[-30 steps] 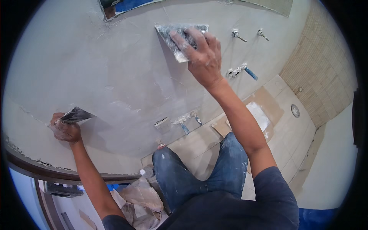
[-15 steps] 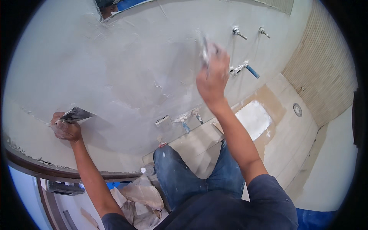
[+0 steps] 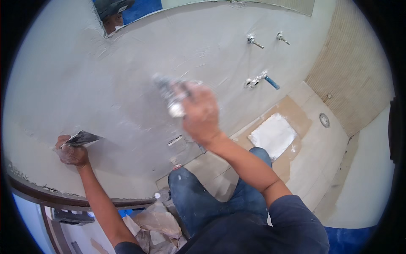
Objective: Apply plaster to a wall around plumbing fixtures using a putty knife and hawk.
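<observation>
My left hand (image 3: 72, 153) is closed round a putty knife (image 3: 86, 138) with a broad dark blade, close to the lower left part of the plastered wall (image 3: 122, 91). The blade points right, and pale filler whitens my fingers. Over the middle of the wall, my right hand (image 3: 202, 113) grips a filler-smeared trowel (image 3: 165, 91). Motion smears this tool, so its exact shape and whether it touches the wall cannot be told. Fresh ridges and streaks mark the light grey surface around it.
Valve stems (image 3: 255, 41) and a blue pipe stub (image 3: 272, 82) stick out of the wall at right. A white filler patch (image 3: 272, 135) lies on brown board on the floor. Crumpled bags (image 3: 156, 224) and a bottle (image 3: 162, 195) sit beside my knee. A floor drain (image 3: 324, 120) is farther right.
My right hand has swept left and down across the wall with the trowel. My left hand holds its putty knife in nearly the same place. The view has shifted slightly.
</observation>
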Available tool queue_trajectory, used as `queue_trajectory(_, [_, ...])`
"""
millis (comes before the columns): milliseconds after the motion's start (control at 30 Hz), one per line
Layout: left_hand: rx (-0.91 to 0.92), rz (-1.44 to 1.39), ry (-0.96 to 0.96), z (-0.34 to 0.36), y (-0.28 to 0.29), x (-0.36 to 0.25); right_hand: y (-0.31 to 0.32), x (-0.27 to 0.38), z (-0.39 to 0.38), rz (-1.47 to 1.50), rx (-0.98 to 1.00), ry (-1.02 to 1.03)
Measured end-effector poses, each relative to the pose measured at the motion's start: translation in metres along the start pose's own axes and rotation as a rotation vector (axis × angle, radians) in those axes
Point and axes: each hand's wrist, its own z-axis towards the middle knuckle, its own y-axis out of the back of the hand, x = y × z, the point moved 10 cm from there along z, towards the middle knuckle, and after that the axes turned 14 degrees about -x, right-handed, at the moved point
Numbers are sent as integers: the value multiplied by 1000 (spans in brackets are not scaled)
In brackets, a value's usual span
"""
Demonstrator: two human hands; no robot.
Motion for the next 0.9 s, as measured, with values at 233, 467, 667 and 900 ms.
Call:
queue_trajectory(233, [-26,-123,105,5,-8,-12,14,-113,26,-242,-339,-281])
queue_trajectory(467, [-15,-311,298,-5,-9,12,-36,31,-71,25,-69,129])
queue_trajectory(667, [-37,-108,136,-3,-2,15,9,-107,-116,-94,-78,-513])
queue_trajectory(900, [-42,-73,-84,13,-10,-36,-51,-79,-127,-228,-310,-743])
